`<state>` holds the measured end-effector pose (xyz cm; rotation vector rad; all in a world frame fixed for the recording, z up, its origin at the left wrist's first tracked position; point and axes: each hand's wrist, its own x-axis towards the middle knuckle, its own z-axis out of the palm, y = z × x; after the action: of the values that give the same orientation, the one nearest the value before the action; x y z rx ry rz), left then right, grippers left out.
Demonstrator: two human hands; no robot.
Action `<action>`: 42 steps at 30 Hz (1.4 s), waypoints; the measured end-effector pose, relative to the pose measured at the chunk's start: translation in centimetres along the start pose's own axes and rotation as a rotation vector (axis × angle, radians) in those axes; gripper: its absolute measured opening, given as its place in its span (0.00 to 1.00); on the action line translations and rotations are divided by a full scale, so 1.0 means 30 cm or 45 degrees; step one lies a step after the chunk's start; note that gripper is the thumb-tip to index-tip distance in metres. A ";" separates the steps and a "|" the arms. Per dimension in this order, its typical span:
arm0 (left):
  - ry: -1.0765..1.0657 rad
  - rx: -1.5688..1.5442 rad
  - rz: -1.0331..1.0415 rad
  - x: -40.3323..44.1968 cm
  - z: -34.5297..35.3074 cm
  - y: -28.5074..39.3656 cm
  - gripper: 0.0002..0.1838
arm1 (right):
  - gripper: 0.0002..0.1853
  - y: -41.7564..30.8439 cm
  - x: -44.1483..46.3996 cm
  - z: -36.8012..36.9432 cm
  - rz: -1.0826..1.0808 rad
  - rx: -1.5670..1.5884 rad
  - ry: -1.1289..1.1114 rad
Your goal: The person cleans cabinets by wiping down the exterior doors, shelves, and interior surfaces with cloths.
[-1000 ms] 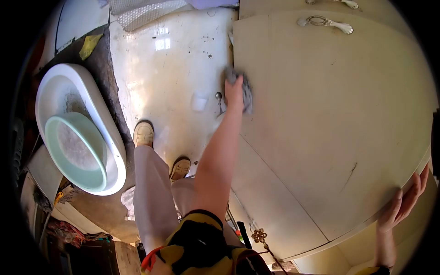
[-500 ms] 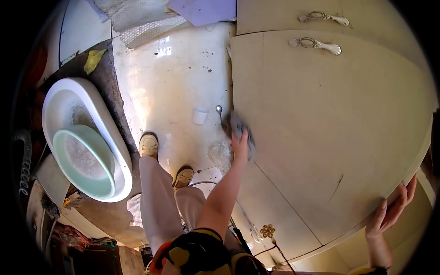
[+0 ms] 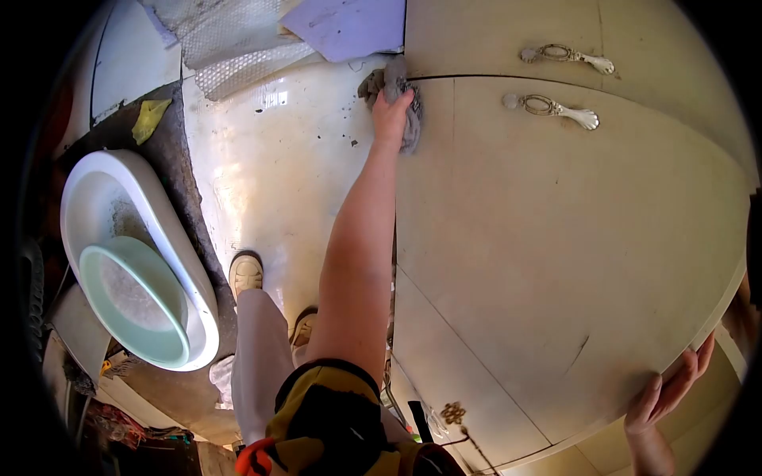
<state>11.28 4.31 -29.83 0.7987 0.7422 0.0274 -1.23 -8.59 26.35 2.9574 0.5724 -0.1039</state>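
My left hand (image 3: 392,117) is closed on a grey, crumpled cleaning cloth (image 3: 411,131). It presses the cloth against the left edge of a cream cabinet door (image 3: 508,238), near its upper corner. Part of the cloth hangs over the neighbouring white floor. At the lower right, my right hand (image 3: 671,390) grips the curved edge of the same door, thumb apart from the fingers; some fingertips are hidden. Two ornate silver handles, an upper handle (image 3: 567,57) and a lower handle (image 3: 552,109), are fixed on the cream panels.
A white tub (image 3: 205,317) with a mint-green basin (image 3: 178,317) inside stands at left. Bubble wrap (image 3: 246,71) and a purple sheet (image 3: 349,28) lie at the top. Dark crumbs dot the glossy floor (image 3: 254,174). A yellow scrap (image 3: 149,120) lies beyond the tub.
My left hand has carried the cloth up along the door's edge, away from my body. My forearm now covers where a white cup and a spoon lay. My right hand keeps its place.
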 end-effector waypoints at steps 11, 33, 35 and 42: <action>0.294 -0.096 -0.608 -0.437 -0.230 -0.275 0.22 | 0.27 0.008 -0.017 -0.012 0.046 0.005 -0.047; -0.336 0.477 -0.097 0.243 0.012 0.098 0.33 | 0.31 -0.001 0.013 -0.006 0.053 0.075 -0.072; -0.339 0.756 -0.046 0.342 -0.002 0.025 0.32 | 0.27 -0.005 0.023 -0.018 -0.008 0.075 -0.041; -0.308 1.365 0.187 0.295 0.082 0.161 0.28 | 0.29 0.027 -0.063 -0.010 0.091 0.208 0.051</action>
<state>20.61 8.73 -30.77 1.8385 0.4272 -0.3579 -2.67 -9.99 26.92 3.1409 0.4840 -0.0886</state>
